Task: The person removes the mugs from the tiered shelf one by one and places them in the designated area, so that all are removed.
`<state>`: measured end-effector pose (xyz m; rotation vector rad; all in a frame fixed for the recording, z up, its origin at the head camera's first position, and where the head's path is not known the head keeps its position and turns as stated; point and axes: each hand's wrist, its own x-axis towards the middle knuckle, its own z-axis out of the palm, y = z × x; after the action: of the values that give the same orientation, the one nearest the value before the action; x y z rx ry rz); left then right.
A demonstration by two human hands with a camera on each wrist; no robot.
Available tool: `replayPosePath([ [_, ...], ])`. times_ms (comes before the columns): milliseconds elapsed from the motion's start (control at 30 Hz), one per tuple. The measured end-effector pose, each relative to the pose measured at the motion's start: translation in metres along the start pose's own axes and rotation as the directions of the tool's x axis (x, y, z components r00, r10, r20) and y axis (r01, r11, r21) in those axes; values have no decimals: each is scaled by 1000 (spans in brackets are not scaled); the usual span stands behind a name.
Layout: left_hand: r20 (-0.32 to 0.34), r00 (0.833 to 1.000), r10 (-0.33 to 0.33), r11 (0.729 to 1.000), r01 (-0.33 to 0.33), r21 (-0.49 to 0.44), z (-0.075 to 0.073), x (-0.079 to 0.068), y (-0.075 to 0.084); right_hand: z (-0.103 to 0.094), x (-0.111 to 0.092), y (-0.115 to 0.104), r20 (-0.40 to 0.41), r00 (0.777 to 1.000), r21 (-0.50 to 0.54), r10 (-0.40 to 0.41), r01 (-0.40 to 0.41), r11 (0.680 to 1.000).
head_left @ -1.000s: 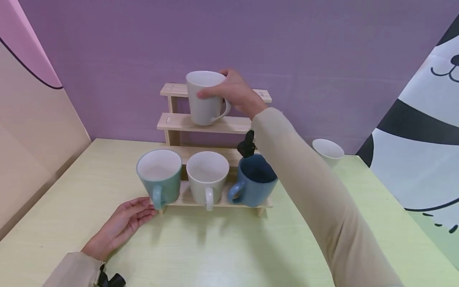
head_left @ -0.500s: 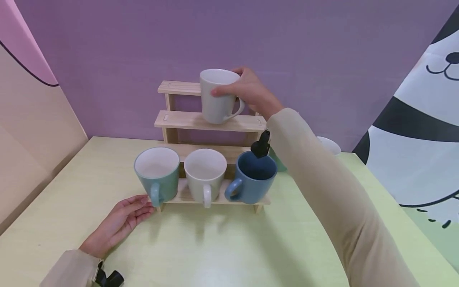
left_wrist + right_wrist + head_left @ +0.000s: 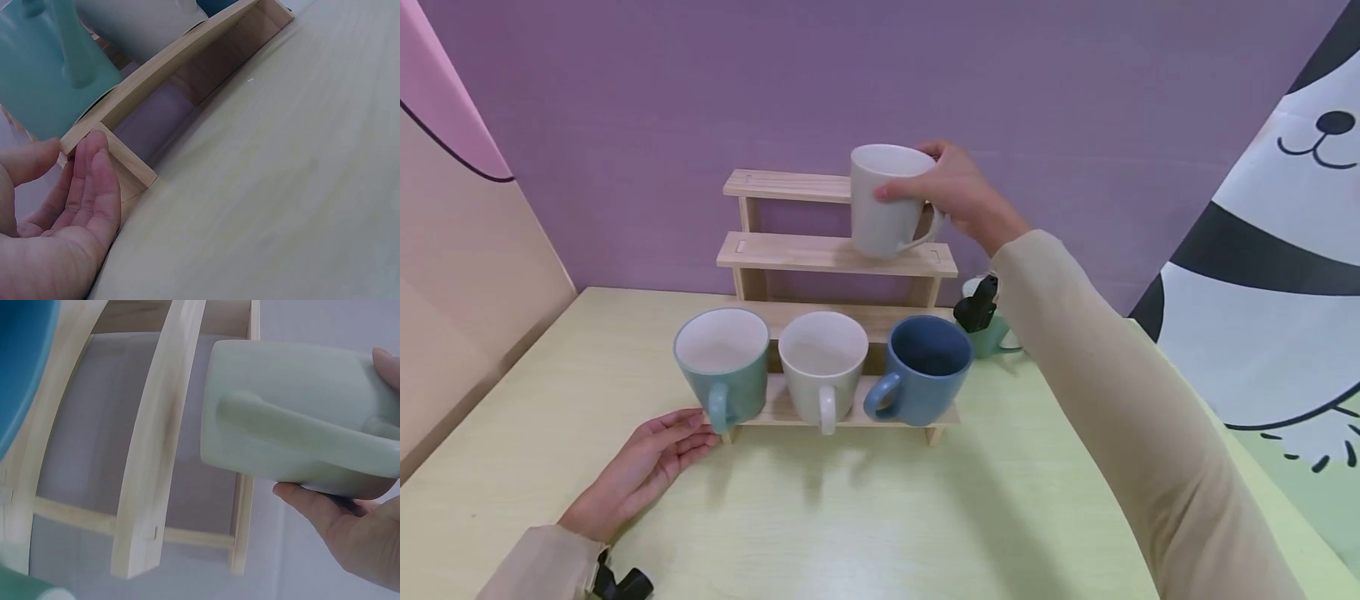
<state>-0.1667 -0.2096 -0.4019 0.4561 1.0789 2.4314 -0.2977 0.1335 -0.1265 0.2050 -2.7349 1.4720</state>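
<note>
A tiered wooden display rack (image 3: 835, 252) stands on the table. My right hand (image 3: 964, 187) grips a white mug (image 3: 887, 204) from its right side, thumb across the front, handle toward the lower right. In the head view the mug overlaps the right part of the two upper tiers; in the right wrist view its base (image 3: 209, 403) points toward the rack. My left hand (image 3: 651, 462) pinches the left end of the bottom tier (image 3: 94, 128), thumb above and fingers below. Along the front of the rack stand a teal mug (image 3: 730, 379), a second white mug (image 3: 820, 367) and a blue mug (image 3: 925, 375).
Behind the right forearm, a green mug (image 3: 985, 340) stands on the table right of the rack, partly hidden by the black wrist camera (image 3: 976, 307). A purple wall (image 3: 700, 83) rises behind the table (image 3: 812, 525). A panda-print panel (image 3: 1285, 333) borders the right.
My right hand has carried the white mug to the right along the upper tiers. The green mug beside the rack has come into sight. My left hand keeps its place at the rack's end.
</note>
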Motion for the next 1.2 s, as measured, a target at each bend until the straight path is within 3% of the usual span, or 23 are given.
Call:
replayPosePath([
  [1200,0,1000,-6,1000,6,-4,-2,3,0,-66,-20,44,-65,996,3,56,-56,998],
])
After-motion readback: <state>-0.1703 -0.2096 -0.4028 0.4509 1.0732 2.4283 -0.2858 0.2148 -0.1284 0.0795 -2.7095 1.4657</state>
